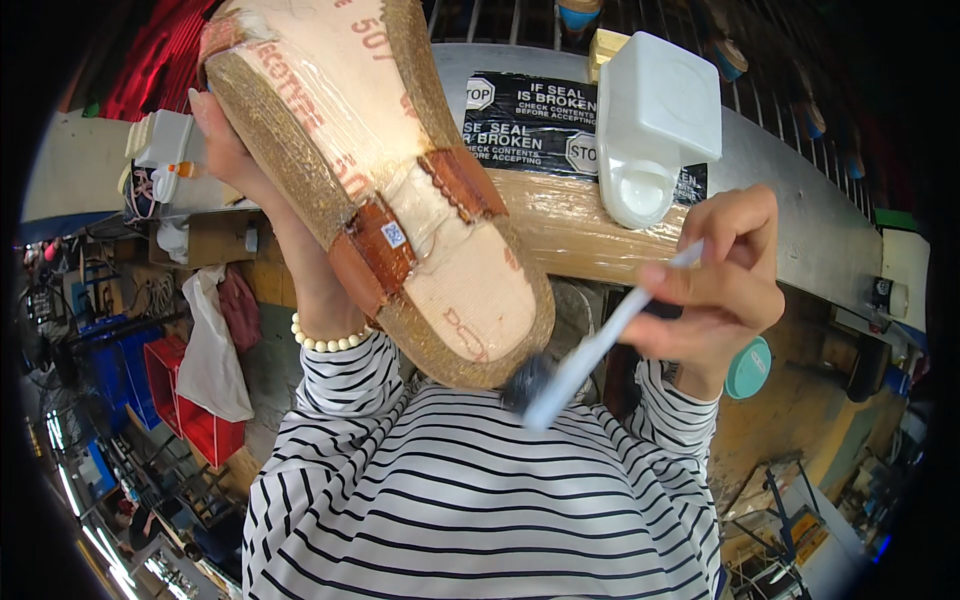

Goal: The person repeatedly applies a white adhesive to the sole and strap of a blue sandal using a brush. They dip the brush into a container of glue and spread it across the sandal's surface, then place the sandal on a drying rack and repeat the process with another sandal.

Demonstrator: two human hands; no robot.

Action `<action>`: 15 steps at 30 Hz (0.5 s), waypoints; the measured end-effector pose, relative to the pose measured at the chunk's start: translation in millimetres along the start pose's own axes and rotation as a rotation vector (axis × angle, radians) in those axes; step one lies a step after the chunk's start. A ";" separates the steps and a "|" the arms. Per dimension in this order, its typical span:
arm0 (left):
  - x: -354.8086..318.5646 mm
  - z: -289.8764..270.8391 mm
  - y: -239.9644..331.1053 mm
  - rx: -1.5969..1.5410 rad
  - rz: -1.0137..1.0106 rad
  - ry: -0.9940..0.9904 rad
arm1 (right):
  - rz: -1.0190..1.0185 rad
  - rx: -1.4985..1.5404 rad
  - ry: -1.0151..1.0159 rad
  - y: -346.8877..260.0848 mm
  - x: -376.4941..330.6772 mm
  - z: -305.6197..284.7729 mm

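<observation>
An unfinished sandal [480, 285] is held up in front of me, its pale underside showing with cork edging around it and brown strap ends folded onto it. My left hand [240, 165] grips it along its left side; most of the fingers are hidden behind it. Between the thumb and fingers of my right hand [730, 285] is a brush [590, 355] with a pale handle, slightly blurred. Its dark bristles are at the rounded end of the sandal nearest me; whether they touch the edge I cannot tell.
A white plastic container [660, 110] with a small open cup at its front stands on the metal worktable [780, 220]. Black printed tape [530, 120] and clear-wrapped board cover the table's near edge. Shoes hang about the rack [790, 90] behind. A red crate [210, 435] sits lower left.
</observation>
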State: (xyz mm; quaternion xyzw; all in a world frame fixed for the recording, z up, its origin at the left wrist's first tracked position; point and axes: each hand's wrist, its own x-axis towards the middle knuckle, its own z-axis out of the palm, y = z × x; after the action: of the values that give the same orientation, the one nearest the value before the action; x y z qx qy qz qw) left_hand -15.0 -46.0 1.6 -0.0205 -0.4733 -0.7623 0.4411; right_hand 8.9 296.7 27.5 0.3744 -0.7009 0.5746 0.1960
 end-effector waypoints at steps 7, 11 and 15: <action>-15.3 13.1 -7.2 0.006 -0.054 -0.050 | 0.014 0.087 -0.014 3.8 1.7 1.1; -28.9 23.0 -13.0 0.014 -0.092 -0.081 | 0.017 0.038 0.046 8.9 4.0 2.5; -38.7 31.5 -16.4 0.018 -0.105 -0.106 | -0.021 0.144 -0.029 8.0 5.2 1.7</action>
State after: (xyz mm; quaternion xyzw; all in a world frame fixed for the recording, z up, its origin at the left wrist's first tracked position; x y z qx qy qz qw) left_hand -14.9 5.2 -10.0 -0.0319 -0.5031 -0.7780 0.3749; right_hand -0.2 293.9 25.5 0.4031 -0.6565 0.6160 0.1644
